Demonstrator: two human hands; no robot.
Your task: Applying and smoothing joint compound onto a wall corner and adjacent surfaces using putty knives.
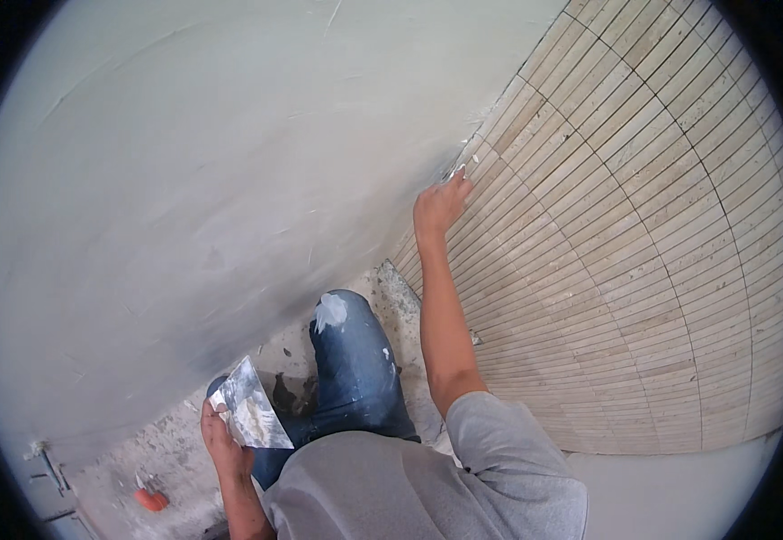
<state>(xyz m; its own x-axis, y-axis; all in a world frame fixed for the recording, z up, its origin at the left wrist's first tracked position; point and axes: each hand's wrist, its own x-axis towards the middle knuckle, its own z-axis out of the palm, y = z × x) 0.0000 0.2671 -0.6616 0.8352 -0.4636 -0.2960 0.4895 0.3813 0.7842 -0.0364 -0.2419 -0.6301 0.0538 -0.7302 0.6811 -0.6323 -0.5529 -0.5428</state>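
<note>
On my feed I'm counting one left hand (222, 439), one right hand (441, 209), one smeared plate (255, 412), one orange object (150, 499) at near left, one plain wall (184, 180), one tiled wall (625, 243), two denim-covered legs (355, 369).

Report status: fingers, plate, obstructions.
Left fingers gripping smeared plate. Right fingers at tiled wall's edge, grip unclear. Orange object on floor, well aside.

The wide fisheye view looks down from the person's head, close above the shirt (364, 481), facing the wall (184, 171) and tiles (607, 234), the floor (171, 448) farther off.
</note>
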